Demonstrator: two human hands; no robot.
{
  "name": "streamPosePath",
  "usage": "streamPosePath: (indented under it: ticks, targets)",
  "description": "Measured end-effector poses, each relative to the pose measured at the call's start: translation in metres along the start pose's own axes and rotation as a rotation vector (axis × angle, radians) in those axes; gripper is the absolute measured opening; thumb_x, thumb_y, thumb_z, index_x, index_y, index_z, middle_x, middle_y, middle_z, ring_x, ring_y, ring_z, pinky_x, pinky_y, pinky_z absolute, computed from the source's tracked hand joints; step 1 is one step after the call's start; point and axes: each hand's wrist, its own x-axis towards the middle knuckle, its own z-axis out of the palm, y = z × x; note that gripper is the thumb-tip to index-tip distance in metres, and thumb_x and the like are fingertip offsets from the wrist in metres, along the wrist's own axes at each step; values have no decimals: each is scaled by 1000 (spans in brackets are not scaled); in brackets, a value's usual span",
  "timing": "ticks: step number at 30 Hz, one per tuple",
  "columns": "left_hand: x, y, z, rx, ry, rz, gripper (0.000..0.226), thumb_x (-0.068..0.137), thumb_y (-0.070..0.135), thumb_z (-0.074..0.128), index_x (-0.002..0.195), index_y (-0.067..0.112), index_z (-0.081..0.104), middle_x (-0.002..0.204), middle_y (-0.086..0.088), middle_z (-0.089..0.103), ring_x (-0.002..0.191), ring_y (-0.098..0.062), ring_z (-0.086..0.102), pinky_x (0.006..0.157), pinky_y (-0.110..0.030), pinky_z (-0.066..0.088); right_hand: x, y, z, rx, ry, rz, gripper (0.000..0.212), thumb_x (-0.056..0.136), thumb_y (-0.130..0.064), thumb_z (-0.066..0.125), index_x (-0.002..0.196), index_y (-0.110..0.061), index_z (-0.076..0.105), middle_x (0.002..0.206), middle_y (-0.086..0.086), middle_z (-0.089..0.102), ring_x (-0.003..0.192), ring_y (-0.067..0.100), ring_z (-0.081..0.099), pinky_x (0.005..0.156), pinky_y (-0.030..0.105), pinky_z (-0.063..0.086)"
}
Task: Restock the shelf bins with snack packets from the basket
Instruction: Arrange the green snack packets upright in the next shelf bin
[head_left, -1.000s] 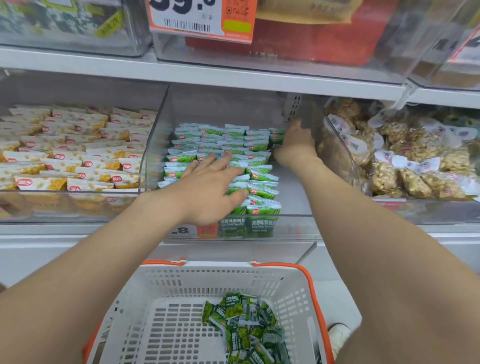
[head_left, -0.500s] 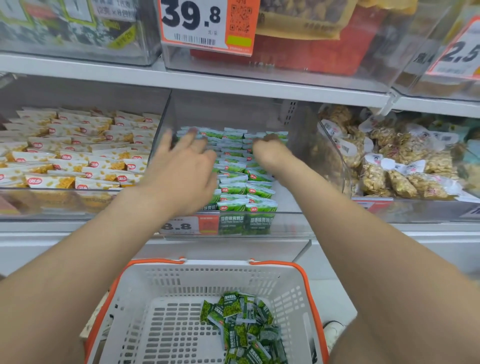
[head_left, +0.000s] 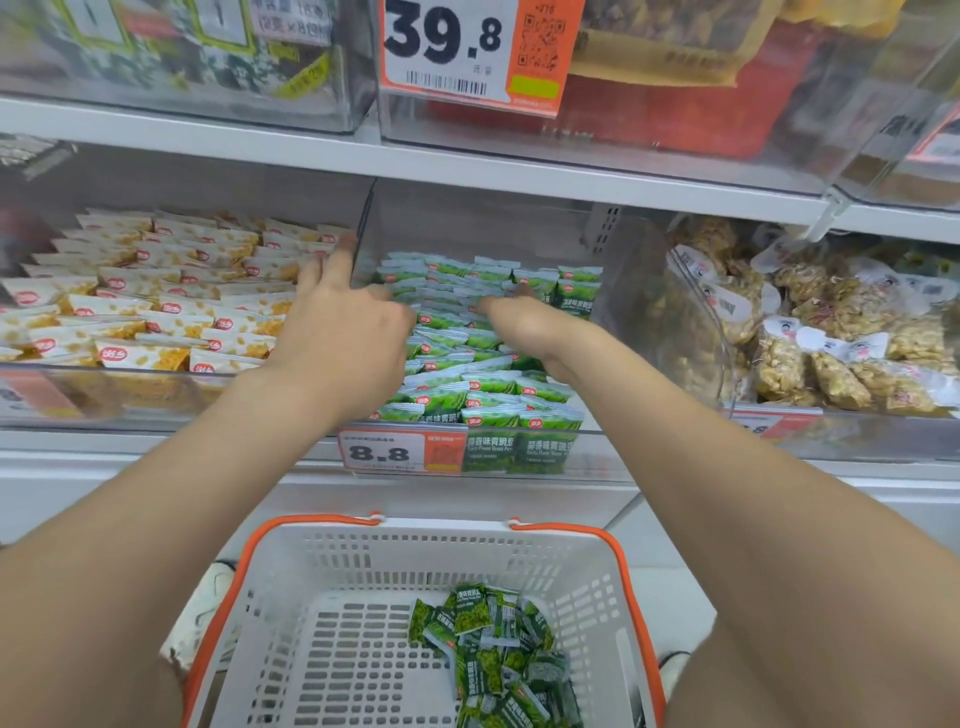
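Your left hand (head_left: 343, 332) lies loose, fingers spread, on the small green snack packets (head_left: 467, 384) in the clear plastic middle bin (head_left: 592, 452), mid-frame. Your right hand (head_left: 524, 317) is beside it; its fingers are hidden, so I cannot tell if it holds one. Push too hard and the neat rows may slide or tip. One could hop the thin clear side wall (head_left: 363, 223) into the yellow snack packets (head_left: 156, 312), left. More loose green packets (head_left: 488, 639) sit in the white plastic basket with the orange rim (head_left: 363, 561), bottom.
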Motion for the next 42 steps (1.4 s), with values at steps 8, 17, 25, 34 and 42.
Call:
streamPosePath:
  ticks: [8,17,25,34,42]
  targets:
    - [-5,11,-14,203,-56,-104,34,89,18,49,118,22,67,148,-19,51,152,-48,16,117,-72,16,14,0,-28,-167,547,-1,67,95,-34,54,154,-22,23,155,18,18,142,45,22,110,45,35]
    - [13,25,-16,180,-45,71,36,96,14,50,130,22,59,144,-9,59,154,-34,28,119,-72,8,40,12,-32,-67,484,98,70,102,-16,51,159,0,12,160,25,27,141,38,37,113,49,33]
    - [11,23,-7,140,-62,147,45,95,11,40,136,27,50,127,7,66,112,-28,64,119,-66,14,45,1,-26,-197,415,101,46,108,-7,36,150,11,32,157,36,25,139,42,41,112,40,43]
    - [17,21,-13,-87,21,106,47,90,8,53,128,35,61,106,7,73,97,-20,70,118,-49,28,-8,15,-62,-202,336,-86,54,100,-6,40,153,-15,38,104,5,52,63,19,47,52,30,32]
    - [-15,49,-29,-591,-374,121,69,101,63,12,147,26,47,155,-7,47,144,-35,42,117,-52,35,-88,10,-30,-285,104,38,45,108,-15,32,149,4,40,144,20,49,113,33,54,93,38,49]
